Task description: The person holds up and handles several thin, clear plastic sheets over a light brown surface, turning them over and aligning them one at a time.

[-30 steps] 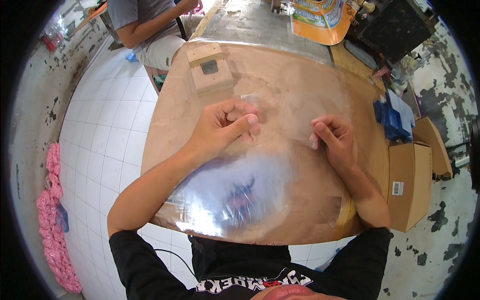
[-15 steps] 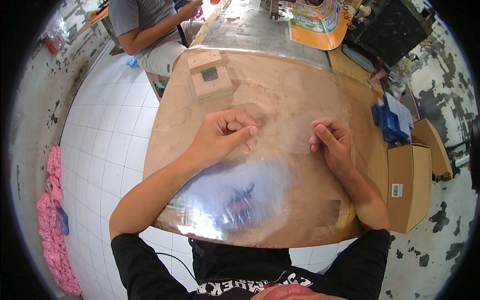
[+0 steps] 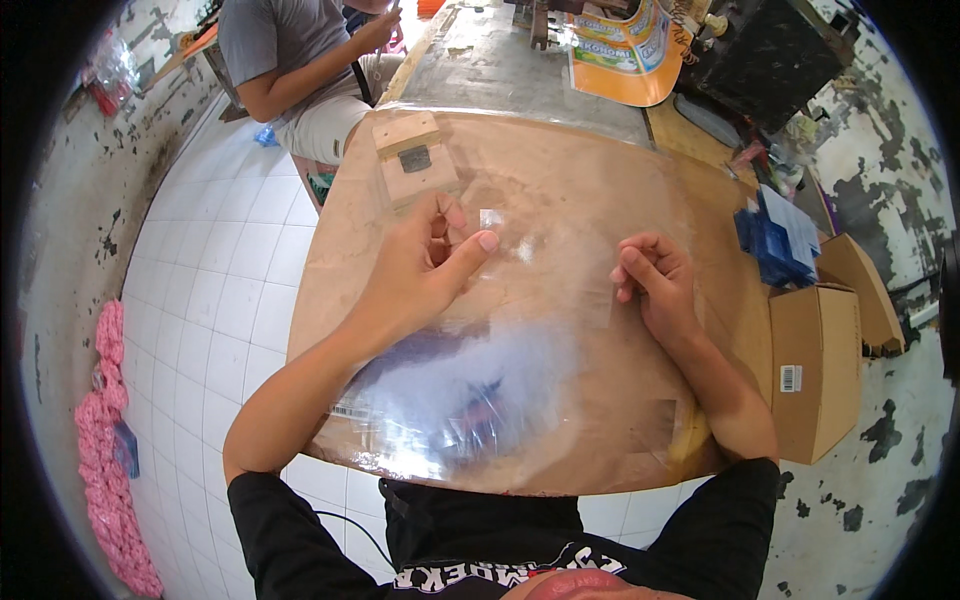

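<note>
Both hands are shifting slightly: left hand (image 3: 425, 265) is pinching thin clear plastic film (image 3: 530, 250) nr round brown table's (image 3: 600, 170) middle, right hand (image 3: 655, 285) curled, pressing film.

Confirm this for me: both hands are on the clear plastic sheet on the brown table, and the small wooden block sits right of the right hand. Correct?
Not quite. In the head view the small wooden block lies at the far left of the brown table, beyond the left hand, not right of the right hand. Both hands do rest on the clear plastic sheet.
</note>
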Available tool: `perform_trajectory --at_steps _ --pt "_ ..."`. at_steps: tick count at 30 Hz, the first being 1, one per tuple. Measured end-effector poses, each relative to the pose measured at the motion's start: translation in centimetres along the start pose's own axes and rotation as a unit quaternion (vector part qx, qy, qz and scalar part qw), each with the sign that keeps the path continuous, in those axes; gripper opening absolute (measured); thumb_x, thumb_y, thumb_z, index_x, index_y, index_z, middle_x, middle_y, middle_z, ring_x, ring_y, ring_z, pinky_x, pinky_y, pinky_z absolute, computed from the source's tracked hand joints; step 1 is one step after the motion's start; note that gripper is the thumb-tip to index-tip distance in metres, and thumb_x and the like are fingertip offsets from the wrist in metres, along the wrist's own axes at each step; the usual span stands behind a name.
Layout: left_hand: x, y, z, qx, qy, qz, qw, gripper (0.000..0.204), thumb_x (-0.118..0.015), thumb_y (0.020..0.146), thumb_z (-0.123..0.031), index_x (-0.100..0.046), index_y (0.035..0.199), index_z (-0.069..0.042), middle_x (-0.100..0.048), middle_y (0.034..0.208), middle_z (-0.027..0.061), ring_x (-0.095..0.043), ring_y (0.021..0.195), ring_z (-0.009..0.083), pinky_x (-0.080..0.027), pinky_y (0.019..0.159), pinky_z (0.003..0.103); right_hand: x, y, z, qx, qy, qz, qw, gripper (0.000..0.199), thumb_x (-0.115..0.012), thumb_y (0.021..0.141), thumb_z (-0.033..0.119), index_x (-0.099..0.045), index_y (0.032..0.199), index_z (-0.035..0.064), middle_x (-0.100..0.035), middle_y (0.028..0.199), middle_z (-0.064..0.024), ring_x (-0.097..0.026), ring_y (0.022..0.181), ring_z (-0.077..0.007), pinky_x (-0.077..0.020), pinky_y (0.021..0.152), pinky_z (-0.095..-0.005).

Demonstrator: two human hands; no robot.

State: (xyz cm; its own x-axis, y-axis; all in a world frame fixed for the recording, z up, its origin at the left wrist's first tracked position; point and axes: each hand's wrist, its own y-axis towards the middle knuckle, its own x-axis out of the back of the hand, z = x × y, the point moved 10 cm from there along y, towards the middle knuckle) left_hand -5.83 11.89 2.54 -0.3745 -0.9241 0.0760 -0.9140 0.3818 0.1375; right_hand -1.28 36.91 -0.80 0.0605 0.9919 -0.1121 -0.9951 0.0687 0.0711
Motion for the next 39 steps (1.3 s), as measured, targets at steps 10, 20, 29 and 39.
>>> perform_trajectory --at_steps 10,20,29,39 --pt "-5.1 -5.9 -4.7 -0.091 0.36 0.347 0.861 0.025 -0.067 0.086 -0.025 -0.059 0.096 -0.004 -0.061 0.082 0.0101 -0.061 0.069 0.0274 -0.049 0.063 0.035 0.2 -0.1 -0.5 -0.017 -0.002 0.007 1.0 0.011 -0.061 0.093 0.013 -0.061 0.096 0.0029 -0.063 0.074 -0.0054 -0.058 0.06 -0.0104 -0.0467 0.05 -0.022" --pt "-1.3 -8.8 -4.6 -0.164 0.474 0.221 0.836 0.038 -0.071 0.079 -0.024 -0.061 0.111 -0.004 -0.061 0.11 0.0124 -0.058 0.101 0.0319 -0.046 0.088 0.042 0.4 0.0 -0.7 -0.017 0.004 0.002 1.0 0.014 -0.062 0.093 0.016 -0.062 0.096 0.003 -0.063 0.075 -0.004 -0.056 0.06 -0.0092 -0.0445 0.054 -0.0215" --pt "3.8 -12.7 -3.0 -0.091 0.459 0.082 0.88 0.085 -0.077 0.064 -0.056 -0.055 0.127 -0.004 -0.05 0.134 0.0172 -0.048 0.122 0.0375 -0.037 0.102 0.046 0.0 -0.5 0.6 -0.007 0.012 -0.011 1.0 0.014 -0.061 0.093 0.015 -0.063 0.098 0.0027 -0.064 0.074 -0.0051 -0.057 0.062 -0.0096 -0.0451 0.054 -0.0219" --pt "2.5 -13.3 -2.1 -0.119 0.483 0.111 0.861 0.102 -0.074 0.056 -0.068 -0.05 0.132 -0.004 -0.046 0.137 0.0177 -0.043 0.127 0.0394 -0.028 0.109 0.052 -5.0 -2.9 3.4 -0.005 -0.054 0.113 0.992 0.011 -0.06 0.093 0.011 -0.062 0.098 0.0013 -0.062 0.073 -0.004 -0.058 0.063 -0.009 -0.044 0.051 -0.0204"
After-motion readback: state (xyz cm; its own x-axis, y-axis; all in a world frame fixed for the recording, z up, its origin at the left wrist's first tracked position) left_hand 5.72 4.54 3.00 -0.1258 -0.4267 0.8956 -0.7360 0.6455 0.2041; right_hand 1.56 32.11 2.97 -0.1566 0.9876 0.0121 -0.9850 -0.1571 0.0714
